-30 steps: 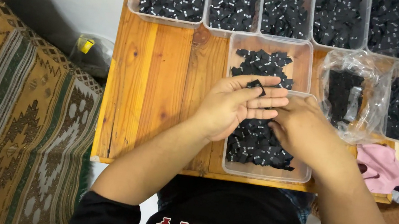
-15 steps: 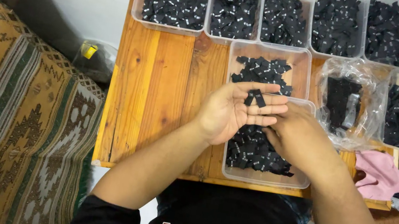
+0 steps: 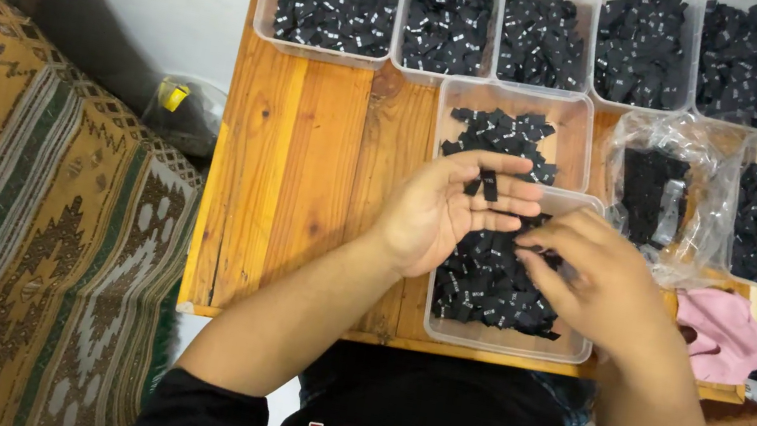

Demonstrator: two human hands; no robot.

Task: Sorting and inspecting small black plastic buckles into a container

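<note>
Two hands worked over my wooden slatted bench and the clear plastic tub of black fabric tags: my left hand lay open, a small black tag across its fingers; my right hand pinched tags in the tub.

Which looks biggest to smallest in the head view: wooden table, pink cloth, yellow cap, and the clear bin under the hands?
1. wooden table
2. clear bin
3. pink cloth
4. yellow cap
</note>
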